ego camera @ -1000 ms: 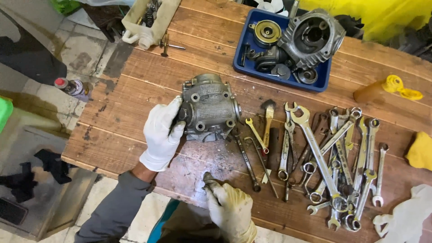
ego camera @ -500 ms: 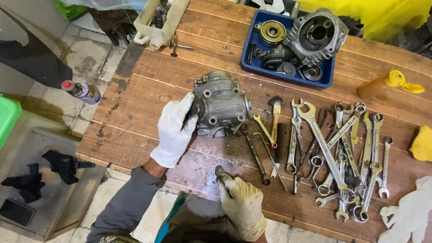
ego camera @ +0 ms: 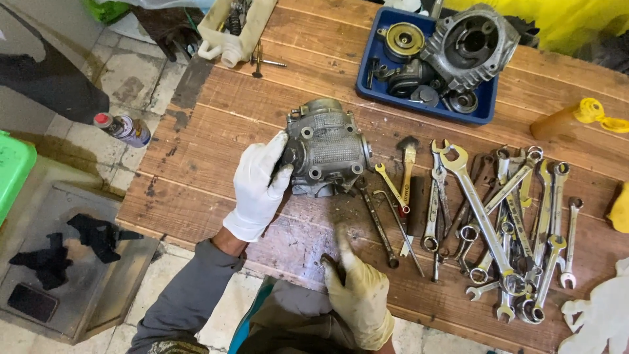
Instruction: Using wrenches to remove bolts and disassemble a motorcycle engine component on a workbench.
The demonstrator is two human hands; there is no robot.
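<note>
1. The left hand (ego camera: 257, 190), in a white glove, lies against the left side of one grey metal engine casting (ego camera: 325, 148); the fingers are spread over its edge, touching it rather than closed round it. The casting sits on the wooden bench (ego camera: 216, 131), near the middle.
2. The right hand (ego camera: 359, 295), in a yellowish glove, rests at the bench's near edge with the fingers curled together; a small dark piece (ego camera: 325, 260) shows at the thumb, but what it is cannot be made out (one finger is blurred).
3. Just right of the casting lie one brush (ego camera: 408, 164) with a pale handle, one small yellow spanner (ego camera: 391, 185) and two thin dark rods (ego camera: 377, 221).
4. Further right is a heap of spanners (ego camera: 498, 216), well over a dozen, overlapping too much to count exactly.
5. One blue tray (ego camera: 393, 98) at the far side holds one large round housing (ego camera: 470, 44) and several smaller parts.
6. One spray can (ego camera: 122, 129) stands on the floor to the left.
7. One yellow-capped bottle (ego camera: 570, 118) lies at the right, its cap cut off by the frame edge.
</note>
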